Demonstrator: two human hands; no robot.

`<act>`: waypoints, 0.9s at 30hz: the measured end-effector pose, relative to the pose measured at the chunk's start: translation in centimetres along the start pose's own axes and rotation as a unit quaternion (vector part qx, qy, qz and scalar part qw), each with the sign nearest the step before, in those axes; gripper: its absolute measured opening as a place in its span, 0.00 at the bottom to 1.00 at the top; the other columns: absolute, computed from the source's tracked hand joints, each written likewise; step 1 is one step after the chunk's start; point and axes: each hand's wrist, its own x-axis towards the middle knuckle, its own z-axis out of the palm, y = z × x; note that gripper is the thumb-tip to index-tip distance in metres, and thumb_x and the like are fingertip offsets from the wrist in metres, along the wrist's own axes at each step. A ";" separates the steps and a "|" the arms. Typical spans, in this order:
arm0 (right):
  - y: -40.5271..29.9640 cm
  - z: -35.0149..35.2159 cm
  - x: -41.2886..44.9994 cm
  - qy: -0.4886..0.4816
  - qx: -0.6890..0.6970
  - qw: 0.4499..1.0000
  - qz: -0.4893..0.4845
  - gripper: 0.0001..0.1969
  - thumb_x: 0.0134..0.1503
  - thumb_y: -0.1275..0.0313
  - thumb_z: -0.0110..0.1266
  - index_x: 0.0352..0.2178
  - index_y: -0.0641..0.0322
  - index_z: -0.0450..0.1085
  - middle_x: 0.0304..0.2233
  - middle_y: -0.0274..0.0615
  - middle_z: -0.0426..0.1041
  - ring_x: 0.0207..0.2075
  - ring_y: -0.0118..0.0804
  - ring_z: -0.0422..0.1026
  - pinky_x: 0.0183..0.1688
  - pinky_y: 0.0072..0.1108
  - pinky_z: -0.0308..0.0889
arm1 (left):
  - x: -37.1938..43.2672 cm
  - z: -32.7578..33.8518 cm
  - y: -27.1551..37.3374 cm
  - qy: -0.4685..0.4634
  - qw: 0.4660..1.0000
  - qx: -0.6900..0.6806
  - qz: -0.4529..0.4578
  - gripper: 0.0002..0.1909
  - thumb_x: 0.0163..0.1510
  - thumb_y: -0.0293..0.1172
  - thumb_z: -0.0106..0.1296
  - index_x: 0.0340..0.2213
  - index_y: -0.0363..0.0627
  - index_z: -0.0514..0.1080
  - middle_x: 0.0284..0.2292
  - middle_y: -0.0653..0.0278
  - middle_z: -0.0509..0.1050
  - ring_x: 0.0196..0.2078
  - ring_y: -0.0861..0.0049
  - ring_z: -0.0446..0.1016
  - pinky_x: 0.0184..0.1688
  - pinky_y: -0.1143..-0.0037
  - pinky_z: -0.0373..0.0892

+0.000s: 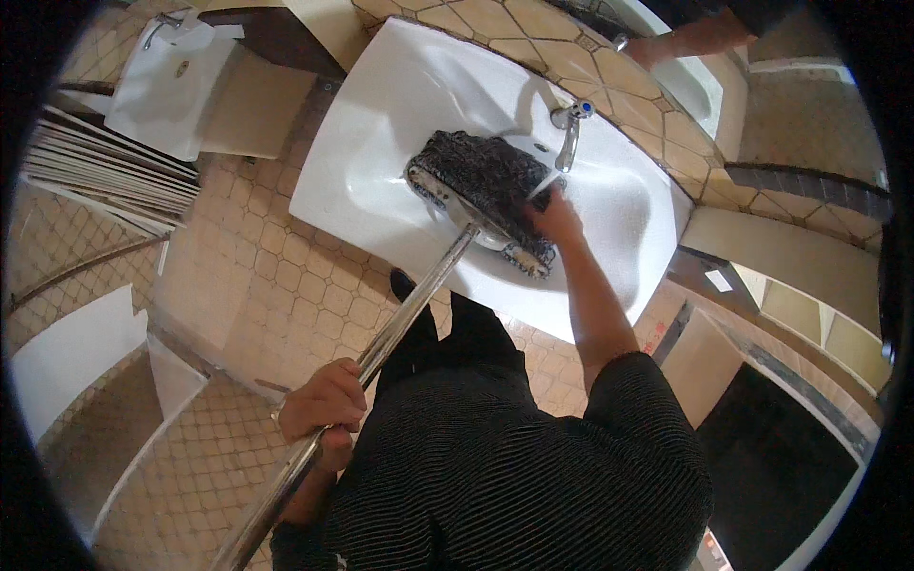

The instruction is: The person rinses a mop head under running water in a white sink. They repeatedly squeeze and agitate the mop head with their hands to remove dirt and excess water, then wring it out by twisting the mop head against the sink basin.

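Note:
My left hand [325, 403] is wrapped around the metal pole [418, 300] of a flat mop, which slants up from the lower left to the basin. A dark grey shaggy mop head [485, 175] rests in the white ceramic washbasin [357, 171], its pale underside edge turned towards me. My right hand [557, 218] presses on the right end of the mop head, fingers partly hidden in the pile; whether it grips the pile I cannot tell. A stream of water falls beside that hand from the chrome tap [570, 132].
Behind the basin rises a beige tiled wall [514, 28] with a mirror reflecting an arm. Another washbasin [164, 93] stands at upper left, near a slatted white radiator or rack [107, 168]. Tiled floor [314, 264] lies below; a dark-topped cabinet or opening [778, 442] is at right.

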 end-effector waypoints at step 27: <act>3.3 1.7 1.5 -0.132 -0.234 0.954 -0.129 0.20 0.52 0.75 0.47 0.49 0.53 0.66 0.41 0.52 0.75 0.37 0.58 0.75 0.41 0.39 0.71 | -0.7 -0.6 -2.5 -0.153 0.986 0.066 0.029 0.08 0.45 0.30 0.65 0.27 0.43 0.76 0.20 0.65 0.73 0.29 0.74 0.75 0.48 0.65 0.71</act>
